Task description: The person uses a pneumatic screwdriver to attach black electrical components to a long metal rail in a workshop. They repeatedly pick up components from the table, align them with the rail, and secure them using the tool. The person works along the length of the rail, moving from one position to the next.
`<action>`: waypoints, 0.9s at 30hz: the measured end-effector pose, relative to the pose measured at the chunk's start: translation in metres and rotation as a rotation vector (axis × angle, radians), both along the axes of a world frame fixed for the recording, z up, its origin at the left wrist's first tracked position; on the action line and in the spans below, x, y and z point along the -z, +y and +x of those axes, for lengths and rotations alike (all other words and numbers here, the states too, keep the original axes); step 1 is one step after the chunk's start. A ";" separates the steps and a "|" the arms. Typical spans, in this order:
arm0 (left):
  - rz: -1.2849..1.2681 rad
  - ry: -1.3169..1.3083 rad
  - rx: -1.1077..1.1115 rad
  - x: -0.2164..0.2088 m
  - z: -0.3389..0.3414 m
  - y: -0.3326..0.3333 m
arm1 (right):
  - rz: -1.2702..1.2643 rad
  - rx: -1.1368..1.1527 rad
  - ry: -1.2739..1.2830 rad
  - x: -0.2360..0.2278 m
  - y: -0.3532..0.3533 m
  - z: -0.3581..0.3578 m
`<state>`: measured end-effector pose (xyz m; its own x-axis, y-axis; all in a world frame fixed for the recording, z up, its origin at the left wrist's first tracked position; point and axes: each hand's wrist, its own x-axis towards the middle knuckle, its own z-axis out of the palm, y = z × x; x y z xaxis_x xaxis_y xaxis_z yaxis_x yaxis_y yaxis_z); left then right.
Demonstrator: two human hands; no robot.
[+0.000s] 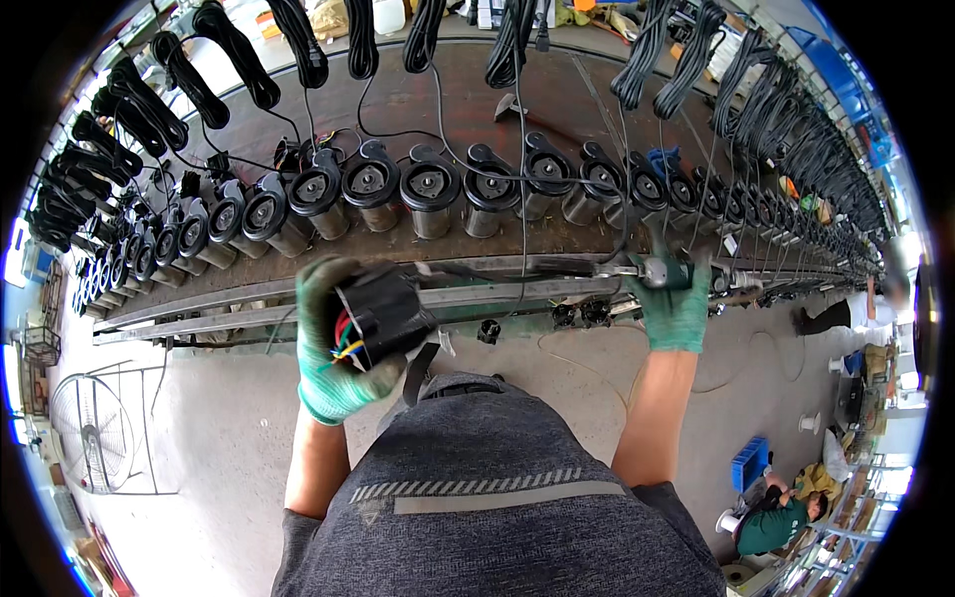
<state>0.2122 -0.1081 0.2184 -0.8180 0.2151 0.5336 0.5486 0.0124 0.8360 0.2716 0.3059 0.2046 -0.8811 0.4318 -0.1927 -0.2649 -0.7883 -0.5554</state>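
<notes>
My left hand (pixel 333 390), in a green-and-white work glove, is closed around a black box-shaped housing (pixel 390 310). Red, yellow, green and blue wires stick out of the housing's side facing the palm. Over to the right, my gloved right hand (pixel 673 320) is wrapped round a grey, metal-nosed tool (pixel 654 271) that looks like a power screwdriver, lying level with its thin end to the left. Motion blurs the right fingers a little. Just beyond both hands stands a row of cylindrical motors (pixel 431 189) with black tops and metal bodies.
Coiled black cables (pixel 512 45) hang along the far side, their leads crossing the brown bench (pixel 458 99). A hammer (pixel 512 109) lies there. Metal rails (pixel 249 318) run along the near edge. A fan (pixel 92 433) stands left; a seated person (pixel 771 527) and blue crate (pixel 750 464) are lower right.
</notes>
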 end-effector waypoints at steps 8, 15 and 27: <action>0.160 -0.323 0.285 0.029 0.002 0.018 | -0.149 0.092 0.275 0.013 0.015 0.002; 0.126 -0.277 0.421 0.022 0.002 0.048 | -0.184 0.193 0.261 -0.026 -0.027 -0.018; 0.166 -0.380 0.455 0.027 0.000 0.059 | -0.231 0.090 0.228 -0.015 -0.038 -0.024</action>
<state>0.2123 -0.0489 0.1915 -0.8034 0.5262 0.2785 0.1312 -0.2998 0.9449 0.2475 0.2681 0.2196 -0.8731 0.4777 -0.0973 -0.4358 -0.8543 -0.2832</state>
